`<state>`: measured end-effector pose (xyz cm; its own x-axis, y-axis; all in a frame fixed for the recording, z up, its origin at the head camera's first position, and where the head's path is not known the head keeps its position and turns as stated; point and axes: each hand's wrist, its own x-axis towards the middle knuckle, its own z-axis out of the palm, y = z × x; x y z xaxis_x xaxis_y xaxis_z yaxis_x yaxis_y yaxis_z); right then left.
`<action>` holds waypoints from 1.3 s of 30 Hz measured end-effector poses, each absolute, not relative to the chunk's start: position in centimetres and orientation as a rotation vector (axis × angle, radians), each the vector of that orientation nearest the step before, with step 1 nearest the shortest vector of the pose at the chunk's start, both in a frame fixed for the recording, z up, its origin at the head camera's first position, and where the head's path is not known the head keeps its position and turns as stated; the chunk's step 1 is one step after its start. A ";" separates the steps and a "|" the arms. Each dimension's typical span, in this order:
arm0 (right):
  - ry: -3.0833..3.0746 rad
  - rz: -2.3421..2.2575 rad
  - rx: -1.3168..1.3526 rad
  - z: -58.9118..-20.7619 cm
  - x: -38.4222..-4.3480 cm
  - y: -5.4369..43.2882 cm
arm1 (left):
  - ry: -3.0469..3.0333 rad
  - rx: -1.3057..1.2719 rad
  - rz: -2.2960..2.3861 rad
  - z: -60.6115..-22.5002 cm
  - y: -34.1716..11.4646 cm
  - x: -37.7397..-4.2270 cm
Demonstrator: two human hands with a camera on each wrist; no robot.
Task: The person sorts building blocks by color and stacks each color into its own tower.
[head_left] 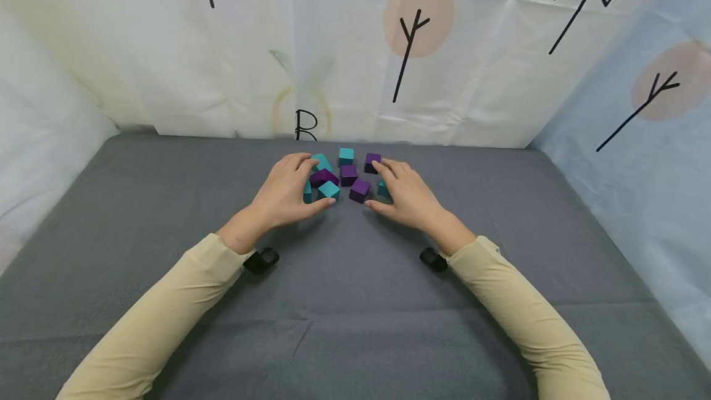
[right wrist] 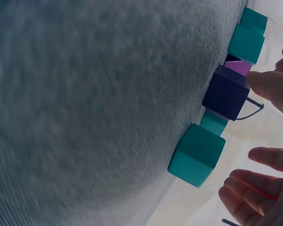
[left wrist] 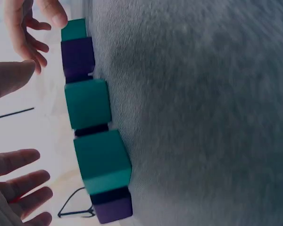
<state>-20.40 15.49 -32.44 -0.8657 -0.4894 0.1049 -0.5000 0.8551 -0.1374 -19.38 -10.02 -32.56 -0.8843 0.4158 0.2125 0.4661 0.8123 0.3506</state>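
Observation:
Several small teal and purple cubes lie in a loose cluster on the grey cloth in the head view. My left hand [head_left: 283,195] is at the cluster's left side, fingers spread and gently bent, thumb tip beside a front teal cube [head_left: 329,191]. A teal cube [head_left: 307,193] is partly hidden behind that hand. On the other side, my right hand [head_left: 411,195] curves loosely near a purple cube [head_left: 360,191], partly covering a teal cube [head_left: 383,189]. Both wrist views show relaxed fingers apart, with no cube between them; a teal cube [right wrist: 196,155] appears largest in the right one.
Farther back sit a teal cube [head_left: 346,157] and a purple cube [head_left: 373,163]. Grey cloth [head_left: 355,276] covers the table, and a white patterned curtain [head_left: 344,48] hangs behind it. A dark strap device [head_left: 261,260] is on the left wrist, another [head_left: 433,259] on the right.

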 end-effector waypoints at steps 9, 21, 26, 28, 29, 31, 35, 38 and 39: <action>-2.942 0.381 0.760 -32.7 -20.2 14.7 | -2.843 -0.736 -0.688 -33.4 -8.8 -19.9; -3.012 0.576 0.710 -33.0 -20.0 13.9 | -2.872 -0.729 -0.718 -34.1 -6.4 -20.7; -3.036 0.620 0.699 -33.0 -20.2 13.7 | -2.906 -0.744 -0.715 -34.2 -5.5 -21.1; -3.041 0.644 0.692 -33.0 -20.3 13.6 | -2.922 -0.748 -0.712 -34.3 -5.2 -21.2; -3.045 0.655 0.685 -33.0 -20.3 13.6 | -2.929 -0.750 -0.714 -34.3 -5.0 -21.2; -3.053 0.673 0.663 -33.1 -20.4 13.6 | -2.936 -0.757 -0.719 -34.4 -4.7 -21.3; -3.063 0.717 0.612 -33.0 -20.5 13.6 | -2.923 -0.769 -0.710 -34.4 -4.3 -21.4; -3.058 0.754 0.600 -32.9 -20.7 13.7 | -2.912 -0.767 -0.686 -34.4 -4.1 -21.5; -3.057 0.766 0.595 -32.9 -20.8 13.7 | -2.908 -0.768 -0.681 -34.4 -4.0 -21.5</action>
<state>-20.78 13.72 -32.89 -0.9292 -0.3687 0.0257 -0.3373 0.8174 -0.4669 -21.54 -4.04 -34.38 -0.8744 0.4566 0.1642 0.4820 0.7787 0.4017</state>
